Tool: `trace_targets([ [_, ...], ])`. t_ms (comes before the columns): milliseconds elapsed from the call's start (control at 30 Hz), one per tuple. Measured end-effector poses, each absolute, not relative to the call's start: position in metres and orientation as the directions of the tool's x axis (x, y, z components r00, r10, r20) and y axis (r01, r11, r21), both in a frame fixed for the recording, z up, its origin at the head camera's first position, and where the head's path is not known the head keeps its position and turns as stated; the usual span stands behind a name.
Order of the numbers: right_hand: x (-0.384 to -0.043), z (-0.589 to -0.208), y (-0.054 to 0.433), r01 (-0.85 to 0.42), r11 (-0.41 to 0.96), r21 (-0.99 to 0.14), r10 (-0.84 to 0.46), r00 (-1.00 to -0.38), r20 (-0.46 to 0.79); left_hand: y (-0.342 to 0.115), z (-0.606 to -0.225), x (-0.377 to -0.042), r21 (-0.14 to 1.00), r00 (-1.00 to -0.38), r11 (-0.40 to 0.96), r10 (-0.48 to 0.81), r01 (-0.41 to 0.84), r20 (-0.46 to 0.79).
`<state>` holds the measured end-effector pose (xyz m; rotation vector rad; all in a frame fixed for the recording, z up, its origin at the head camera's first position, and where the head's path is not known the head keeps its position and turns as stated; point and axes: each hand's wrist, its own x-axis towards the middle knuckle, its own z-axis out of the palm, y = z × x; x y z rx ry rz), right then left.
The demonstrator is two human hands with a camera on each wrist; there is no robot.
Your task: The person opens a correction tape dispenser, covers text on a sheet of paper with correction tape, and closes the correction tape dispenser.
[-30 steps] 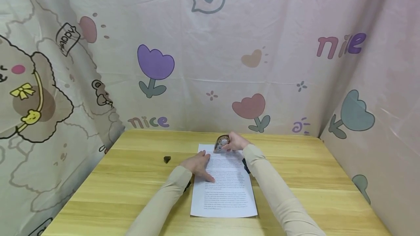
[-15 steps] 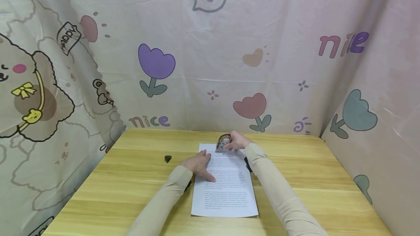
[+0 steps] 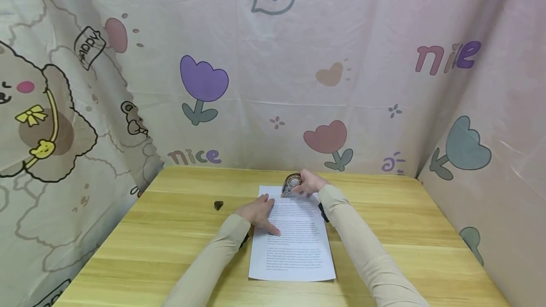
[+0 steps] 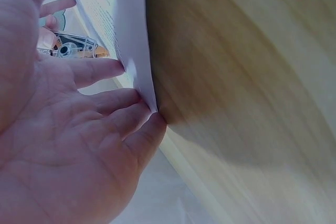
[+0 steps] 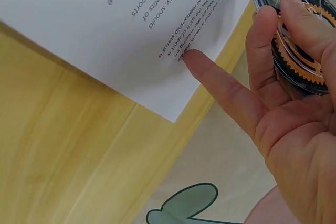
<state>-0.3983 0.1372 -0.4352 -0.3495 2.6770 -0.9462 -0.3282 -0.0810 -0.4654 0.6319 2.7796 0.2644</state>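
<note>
A printed sheet of paper (image 3: 294, 255) lies on the wooden table. My right hand (image 3: 311, 182) pinches a correction tape (image 3: 292, 183) with a clear case, its tip down at the first text lines near the sheet's far edge. Orange gears of the correction tape (image 5: 303, 72) show between thumb and fingers in the right wrist view, where one finger stretches out to touch the print. My left hand (image 3: 258, 214) rests spread on the sheet's left side. In the left wrist view, the left hand's fingertips (image 4: 152, 129) reach over the paper's edge onto the table.
A small dark pointed piece (image 3: 218, 205) lies on the table (image 3: 170, 250) left of the sheet. Behind the table's far edge hangs a patterned curtain (image 3: 264, 84), with more of it along both sides.
The correction tape has shifted very slightly right along the top text lines with my right hand. My left hand stays in place on the sheet; the head view has drifted a little.
</note>
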Motion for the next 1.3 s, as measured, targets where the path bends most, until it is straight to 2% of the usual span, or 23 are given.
trace_targets([
  [467, -0.4004, -0.443, 0.1385, -0.177, 0.742, -0.647, -0.334, -0.934, -0.128, -0.0823, -0.4651, -0.3281, 0.222, -0.867, 0.893, 0.439, 0.392, -0.235],
  [1300, -0.3973, -0.4356, 0.1401, -0.151, 0.756, -0.637, -0.319, -0.935, -0.157, -0.0808, -0.463, -0.3261, 0.21, -0.86, 0.89, 0.448, 0.404, -0.243],
])
